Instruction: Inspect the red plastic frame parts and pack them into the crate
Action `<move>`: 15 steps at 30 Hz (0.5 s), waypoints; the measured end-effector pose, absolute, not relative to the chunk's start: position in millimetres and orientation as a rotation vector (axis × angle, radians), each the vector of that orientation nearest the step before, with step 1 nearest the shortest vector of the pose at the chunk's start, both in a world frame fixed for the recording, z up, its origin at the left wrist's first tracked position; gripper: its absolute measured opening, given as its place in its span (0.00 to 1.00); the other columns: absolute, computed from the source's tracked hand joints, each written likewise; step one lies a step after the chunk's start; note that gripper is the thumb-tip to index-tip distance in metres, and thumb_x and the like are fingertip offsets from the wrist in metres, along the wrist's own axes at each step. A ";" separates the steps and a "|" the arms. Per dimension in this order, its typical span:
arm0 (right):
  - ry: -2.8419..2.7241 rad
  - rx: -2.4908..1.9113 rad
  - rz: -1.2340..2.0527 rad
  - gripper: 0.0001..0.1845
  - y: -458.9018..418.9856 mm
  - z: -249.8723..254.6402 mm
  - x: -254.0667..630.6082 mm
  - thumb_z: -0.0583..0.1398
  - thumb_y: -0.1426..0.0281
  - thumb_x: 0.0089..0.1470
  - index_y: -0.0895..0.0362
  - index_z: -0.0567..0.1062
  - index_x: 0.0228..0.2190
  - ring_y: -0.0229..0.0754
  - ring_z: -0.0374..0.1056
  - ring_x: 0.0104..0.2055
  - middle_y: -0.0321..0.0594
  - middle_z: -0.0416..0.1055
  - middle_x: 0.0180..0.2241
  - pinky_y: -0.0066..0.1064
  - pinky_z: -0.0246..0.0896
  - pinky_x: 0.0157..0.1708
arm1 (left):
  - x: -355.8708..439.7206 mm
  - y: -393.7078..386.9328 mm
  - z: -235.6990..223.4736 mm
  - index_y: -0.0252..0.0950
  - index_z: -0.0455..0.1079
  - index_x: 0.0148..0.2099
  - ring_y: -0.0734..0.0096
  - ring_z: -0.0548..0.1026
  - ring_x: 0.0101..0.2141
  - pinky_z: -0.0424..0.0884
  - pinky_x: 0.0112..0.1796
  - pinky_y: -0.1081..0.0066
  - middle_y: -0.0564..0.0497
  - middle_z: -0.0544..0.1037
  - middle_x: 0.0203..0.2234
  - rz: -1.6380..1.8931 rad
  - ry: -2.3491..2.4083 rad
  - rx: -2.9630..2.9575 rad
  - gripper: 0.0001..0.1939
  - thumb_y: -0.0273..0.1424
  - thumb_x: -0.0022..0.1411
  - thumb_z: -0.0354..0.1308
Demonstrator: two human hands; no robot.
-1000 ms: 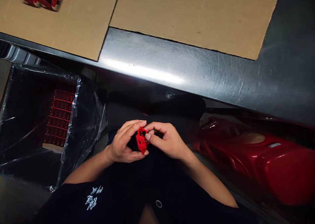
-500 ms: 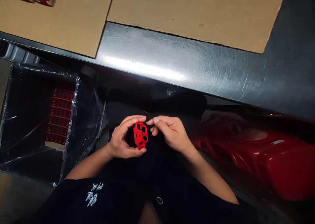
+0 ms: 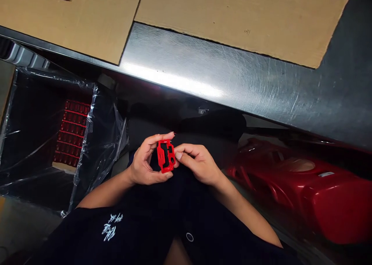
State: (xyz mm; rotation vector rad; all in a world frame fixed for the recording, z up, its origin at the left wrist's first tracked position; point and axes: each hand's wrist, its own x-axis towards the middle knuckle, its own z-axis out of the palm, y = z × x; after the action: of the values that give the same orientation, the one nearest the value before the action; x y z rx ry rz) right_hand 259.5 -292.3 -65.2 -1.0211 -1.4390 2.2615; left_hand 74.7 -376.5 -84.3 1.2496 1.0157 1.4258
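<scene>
Red plastic frame (image 3: 166, 156) gripped by the left hand's (image 3: 147, 160) fingers, right hand's (image 3: 200, 164) fingers closed against its side

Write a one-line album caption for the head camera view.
Left hand grips a red plastic part while the right hand touches its edge.

The small part (image 3: 166, 156) is smooth red plastic with a slight sheen; the table top (image 3: 232, 78) is bare metal, probably steel, shiny and finely scratched; the cardboard sheet (image 3: 232, 20) is matt paper-brown; the bag (image 3: 107, 141) is thin, crinkled clear plastic; the shirt (image 3: 87, 234) is matt black cloth; the large red shell (image 3: 302, 191) is glossy, perhaps painted plastic, though the dim light hides it.
</scene>
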 end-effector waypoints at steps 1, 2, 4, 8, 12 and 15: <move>-1.419 -0.976 2.296 0.11 -292.4 -64.3 259.8 0.60 0.66 0.61 0.58 0.82 0.35 0.39 0.71 0.29 0.37 0.77 0.26 0.31 0.64 0.35 | 74.9 -376.5 -83.9 0.39 0.55 0.70 0.57 0.70 0.62 0.67 0.62 0.62 0.37 0.68 0.64 1.427 1.009 1.243 0.48 0.29 0.52 0.74; -1.401 -0.933 2.325 0.10 -292.5 -63.7 260.2 0.60 0.67 0.60 0.58 0.82 0.34 0.40 0.71 0.29 0.37 0.78 0.26 0.31 0.64 0.35 | 75.1 -376.4 -83.6 0.39 0.55 0.70 0.57 0.70 0.62 0.68 0.62 0.62 0.37 0.68 0.64 1.425 1.008 1.239 0.48 0.29 0.52 0.74; -1.375 -0.859 2.372 0.10 -292.4 -63.3 261.4 0.60 0.68 0.60 0.58 0.81 0.35 0.40 0.71 0.30 0.38 0.78 0.27 0.31 0.63 0.35 | 75.2 -376.5 -83.3 0.40 0.55 0.70 0.56 0.71 0.62 0.68 0.61 0.60 0.37 0.68 0.64 1.416 1.016 1.241 0.48 0.30 0.53 0.74; -1.338 -0.755 2.438 0.11 -292.0 -65.6 264.1 0.61 0.67 0.60 0.58 0.82 0.37 0.40 0.71 0.30 0.39 0.79 0.30 0.31 0.62 0.34 | 74.6 -377.2 -84.8 0.40 0.54 0.71 0.55 0.70 0.62 0.67 0.62 0.58 0.36 0.68 0.64 1.398 1.033 1.271 0.48 0.29 0.54 0.73; -1.301 -0.751 2.463 0.11 -292.7 -66.4 264.1 0.63 0.63 0.60 0.58 0.81 0.36 0.37 0.68 0.27 0.38 0.78 0.28 0.28 0.59 0.30 | 74.0 -377.3 -87.4 0.40 0.53 0.72 0.54 0.70 0.62 0.66 0.63 0.56 0.36 0.68 0.64 1.371 1.054 1.291 0.48 0.31 0.55 0.72; -1.271 -0.784 2.472 0.12 -293.5 -64.9 262.0 0.64 0.62 0.60 0.58 0.81 0.34 0.36 0.68 0.28 0.38 0.78 0.28 0.27 0.61 0.31 | 74.2 -376.4 -88.7 0.40 0.52 0.72 0.54 0.69 0.63 0.65 0.63 0.56 0.37 0.68 0.64 1.378 1.039 1.293 0.48 0.30 0.55 0.72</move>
State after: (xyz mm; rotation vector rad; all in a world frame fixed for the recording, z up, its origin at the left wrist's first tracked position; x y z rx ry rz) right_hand 262.0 -293.5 -64.9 -0.7835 -1.2706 2.4720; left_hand 74.2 -376.4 -88.7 1.2930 1.0389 1.3784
